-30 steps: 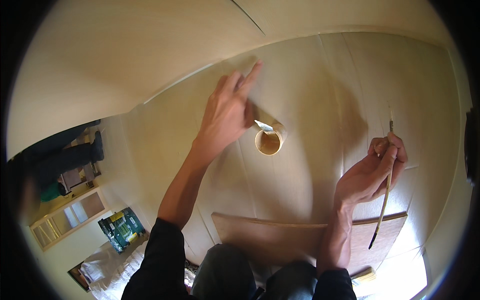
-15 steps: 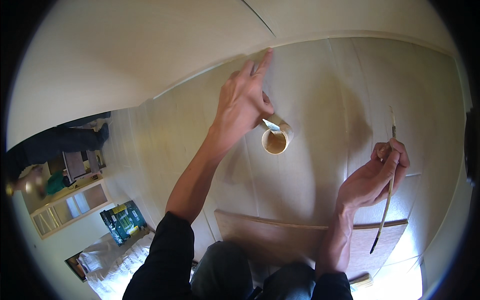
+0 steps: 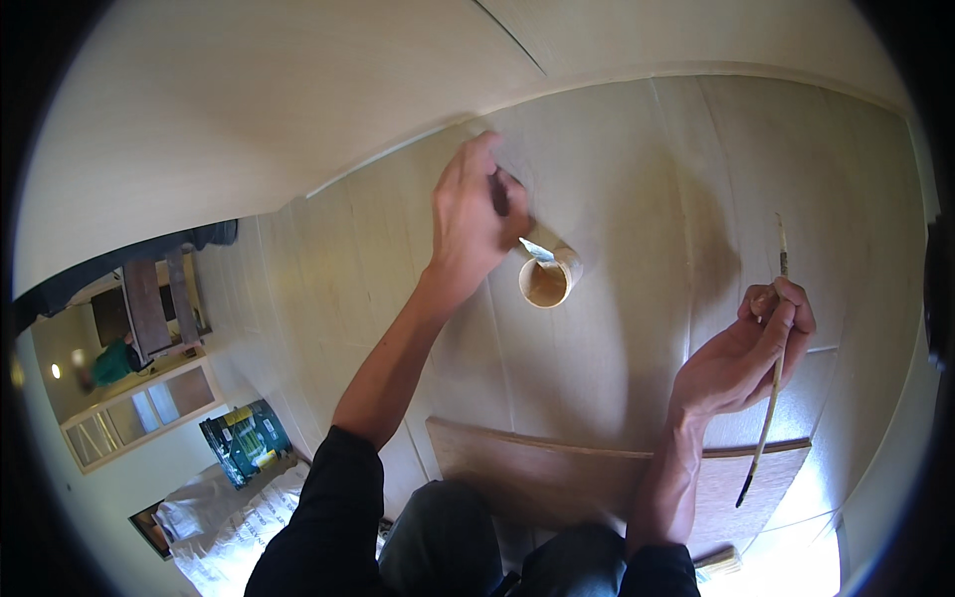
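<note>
Left of and above a round tan cup (image 3: 538, 289), my left hand (image 3: 480, 204) has its fingers loosely bent, slightly blurred, with nothing visible between them, near the seam where the pale plank surface meets the upper panel. A pale flat blade (image 3: 535, 250) rests at the cup's rim. On the right, my right hand (image 3: 756, 333) grips a long thin brush (image 3: 768, 428), its bristle end pointing away from me. The cup stands on the pale plank surface (image 3: 557, 388) between my hands.
A wooden board (image 3: 537, 473) lies by my knees. The pale upper panel (image 3: 298, 90) runs along the top. At left are a green bucket (image 3: 242, 438), white sacks (image 3: 224, 517), a framed glass panel (image 3: 139, 408) and part of a person in dark clothing (image 3: 129, 254).
My left index finger, earlier stretched toward the seam, is now bent back and lower. The person at left has shifted mostly out of sight. My right hand has barely moved over the last half second.
</note>
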Demonstrator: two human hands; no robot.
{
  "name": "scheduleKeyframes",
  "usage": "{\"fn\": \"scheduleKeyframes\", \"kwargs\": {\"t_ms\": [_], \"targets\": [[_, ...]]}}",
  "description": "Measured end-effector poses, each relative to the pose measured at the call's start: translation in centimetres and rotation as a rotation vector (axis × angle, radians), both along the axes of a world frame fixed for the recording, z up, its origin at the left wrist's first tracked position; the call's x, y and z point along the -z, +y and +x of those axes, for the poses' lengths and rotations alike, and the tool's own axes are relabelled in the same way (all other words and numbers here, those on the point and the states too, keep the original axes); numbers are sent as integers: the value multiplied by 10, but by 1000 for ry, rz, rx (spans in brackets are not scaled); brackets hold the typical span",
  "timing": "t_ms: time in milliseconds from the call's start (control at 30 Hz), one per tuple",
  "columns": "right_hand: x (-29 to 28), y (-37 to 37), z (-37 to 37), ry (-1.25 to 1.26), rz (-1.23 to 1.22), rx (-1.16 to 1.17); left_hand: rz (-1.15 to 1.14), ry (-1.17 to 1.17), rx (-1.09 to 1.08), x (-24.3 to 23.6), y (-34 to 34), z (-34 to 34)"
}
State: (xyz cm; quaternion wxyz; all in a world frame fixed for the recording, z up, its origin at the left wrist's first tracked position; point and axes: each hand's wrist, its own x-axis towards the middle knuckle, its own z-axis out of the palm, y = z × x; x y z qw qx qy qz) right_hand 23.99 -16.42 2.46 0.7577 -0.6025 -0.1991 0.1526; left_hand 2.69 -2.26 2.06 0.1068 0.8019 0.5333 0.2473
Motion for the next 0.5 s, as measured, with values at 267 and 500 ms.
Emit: {"fn": "scheduleKeyframes", "kwargs": {"t_ms": [267,500], "targets": [[-2,1,-4,-2,-21,-44,99,-202,12,18,20,3],[-2,0,-4,12,-52,-51,62,15,70,16,25,4]]}}
